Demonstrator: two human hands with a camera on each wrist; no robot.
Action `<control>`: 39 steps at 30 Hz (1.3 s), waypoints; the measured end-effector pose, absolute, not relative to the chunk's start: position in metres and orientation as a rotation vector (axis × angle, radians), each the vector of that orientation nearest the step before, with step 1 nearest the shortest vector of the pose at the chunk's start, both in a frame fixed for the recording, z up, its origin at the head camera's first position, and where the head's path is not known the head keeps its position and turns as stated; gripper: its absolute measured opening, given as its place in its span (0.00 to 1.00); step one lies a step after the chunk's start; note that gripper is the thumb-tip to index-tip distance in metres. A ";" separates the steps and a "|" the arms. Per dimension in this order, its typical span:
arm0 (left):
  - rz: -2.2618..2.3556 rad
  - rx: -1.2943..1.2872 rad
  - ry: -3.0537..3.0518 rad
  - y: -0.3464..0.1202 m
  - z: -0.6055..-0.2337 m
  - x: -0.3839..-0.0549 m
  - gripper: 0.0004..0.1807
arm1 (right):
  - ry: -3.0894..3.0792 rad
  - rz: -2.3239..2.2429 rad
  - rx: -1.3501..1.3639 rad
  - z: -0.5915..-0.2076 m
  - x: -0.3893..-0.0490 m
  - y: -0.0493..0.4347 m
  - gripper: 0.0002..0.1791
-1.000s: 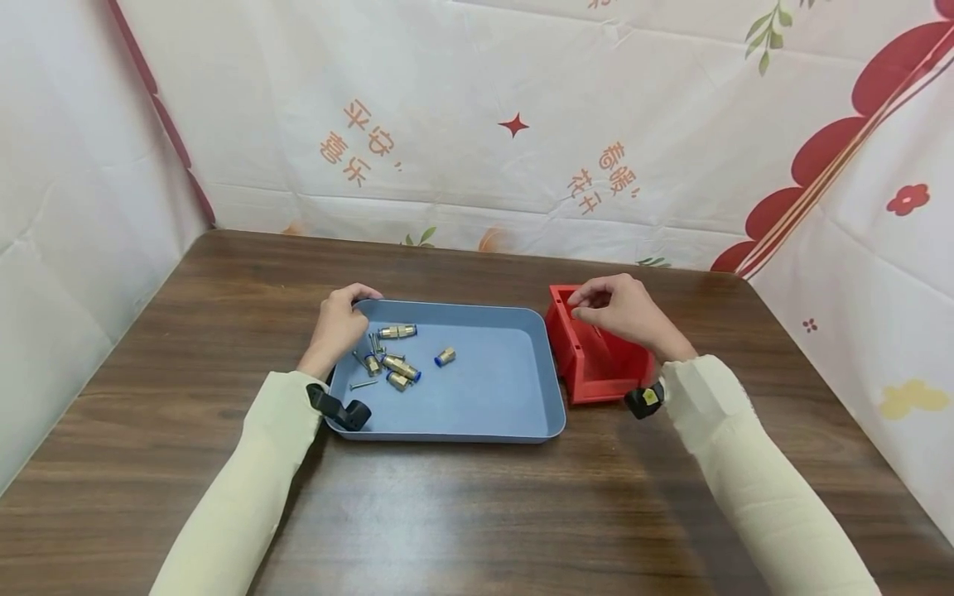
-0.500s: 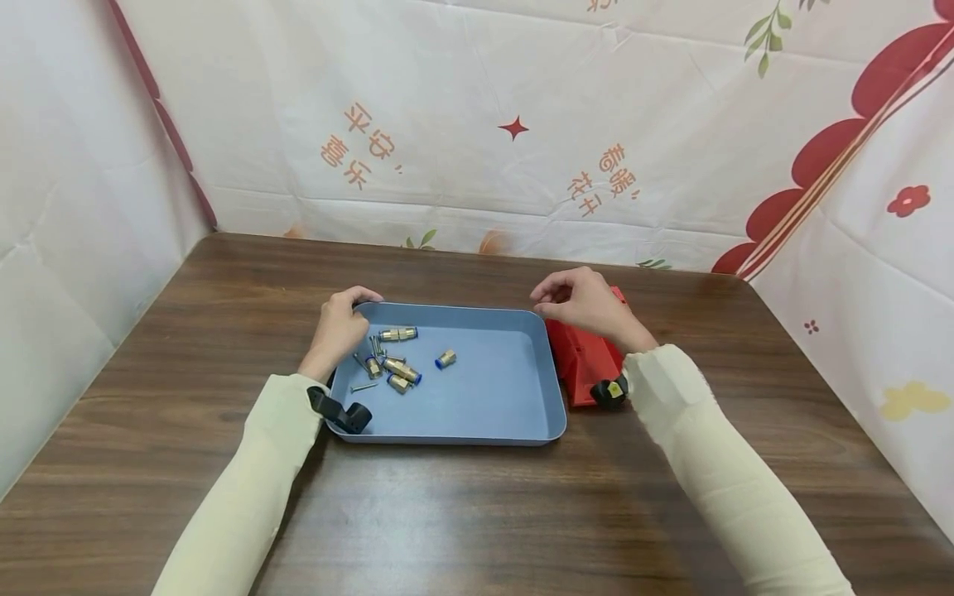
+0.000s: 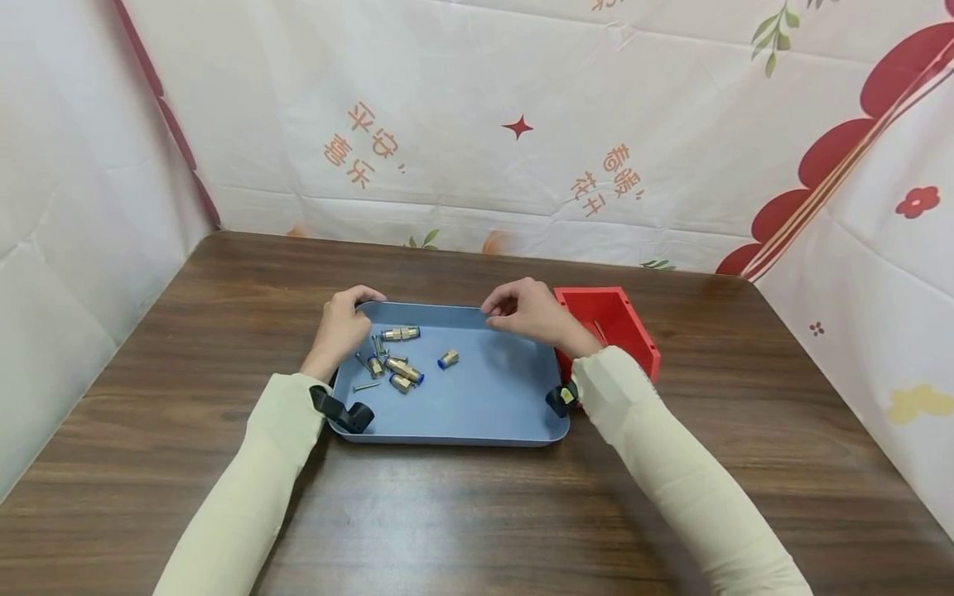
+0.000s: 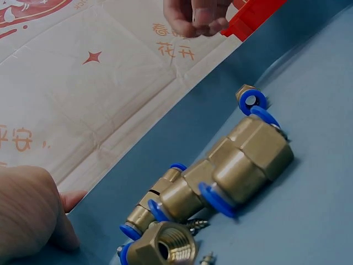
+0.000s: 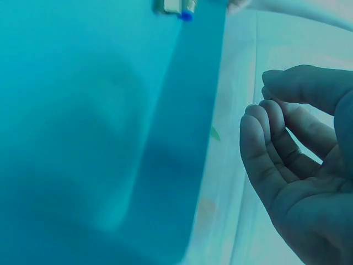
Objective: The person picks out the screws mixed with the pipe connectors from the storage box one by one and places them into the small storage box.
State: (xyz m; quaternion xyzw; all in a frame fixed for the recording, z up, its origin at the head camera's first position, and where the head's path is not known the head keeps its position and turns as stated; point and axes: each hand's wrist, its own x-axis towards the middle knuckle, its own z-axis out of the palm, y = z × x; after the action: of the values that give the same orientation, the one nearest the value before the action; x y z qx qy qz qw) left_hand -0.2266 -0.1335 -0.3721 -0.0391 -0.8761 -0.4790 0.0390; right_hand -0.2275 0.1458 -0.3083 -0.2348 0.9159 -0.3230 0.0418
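A blue-grey tray lies on the table, with several brass fittings with blue collars and several small screws at its left. One fitting sits apart, nearer the middle. At the back left corner my left hand pinches the rim, thumb inside and fingers outside, as the left wrist view also shows. My right hand hovers over the tray's back edge, fingers loosely bent. In the right wrist view the thumb and fingertips hold nothing visible.
A red bin stands against the tray's right side, partly hidden by the right forearm; a screw shows inside it. A white printed cloth hangs behind the brown wooden table.
My right hand has moved left from over the red bin to over the tray's back edge, uncovering more of the bin. The left hand and the fittings have stayed put.
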 end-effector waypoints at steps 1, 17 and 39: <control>-1.469 -0.120 -2.685 -0.134 -0.372 -0.227 0.25 | 2.798 -0.984 -0.737 -0.310 -0.228 0.143 0.10; -1.471 -0.117 -2.681 -0.136 -0.369 -0.226 0.25 | 2.699 -0.933 -0.846 -0.326 -0.232 0.093 0.06; -1.453 -0.109 -2.694 -0.134 -0.373 -0.230 0.24 | 2.599 -0.933 -0.898 -0.351 -0.231 0.056 0.05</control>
State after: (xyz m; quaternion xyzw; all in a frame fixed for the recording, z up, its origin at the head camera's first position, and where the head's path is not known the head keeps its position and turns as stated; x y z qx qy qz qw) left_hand -0.2298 -0.1343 -0.3733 -0.0354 -0.8789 -0.4740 0.0393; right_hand -0.2315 0.0555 -0.3511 -0.3072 0.8887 -0.3190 0.1187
